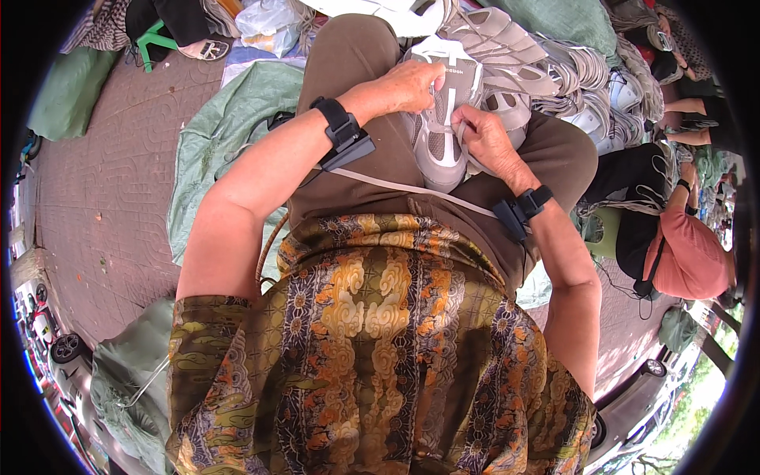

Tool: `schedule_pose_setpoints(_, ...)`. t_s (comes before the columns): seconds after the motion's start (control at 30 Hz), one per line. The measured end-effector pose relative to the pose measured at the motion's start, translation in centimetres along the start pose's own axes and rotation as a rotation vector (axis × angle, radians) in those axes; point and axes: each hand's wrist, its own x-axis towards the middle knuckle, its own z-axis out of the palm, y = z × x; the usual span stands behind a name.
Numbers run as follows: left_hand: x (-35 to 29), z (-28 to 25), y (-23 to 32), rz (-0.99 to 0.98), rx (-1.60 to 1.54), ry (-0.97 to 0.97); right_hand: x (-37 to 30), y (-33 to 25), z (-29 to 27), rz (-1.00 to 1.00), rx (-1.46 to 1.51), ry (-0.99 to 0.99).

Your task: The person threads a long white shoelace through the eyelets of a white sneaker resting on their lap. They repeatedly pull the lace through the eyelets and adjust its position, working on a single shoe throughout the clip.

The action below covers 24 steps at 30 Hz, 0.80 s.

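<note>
A grey and white sneaker rests between my knees, its toe toward me and its tongue pointing away. My left hand is closed at the left side of the shoe's opening, fingertips pinched by the eyelets. What sits between those fingers is too small to be sure of, though it appears to be the shoelace. On the right side of the shoe, my right hand pinches a pale shoelace near the eyelet row. A long pale lace also lies across my lap below the shoe.
Many similar grey sneakers are heaped beyond my right knee. Green sheeting spreads by my left leg, over brick-patterned paving. A person in a pink top sits close on the right. A green stool stands far left.
</note>
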Motion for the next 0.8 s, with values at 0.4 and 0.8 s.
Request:
schedule_pose_setpoints(0.4,0.3,1.0,-1.2,0.163,0.155,0.134,0.5,-1.8,0.1,-0.169,-0.425,-0.034)
schedule_pose_setpoints(0.8,-2.6,2.1,-0.5,0.218,0.059,0.109,-1.5,-2.5,-1.5,0.016,-0.321,0.054)
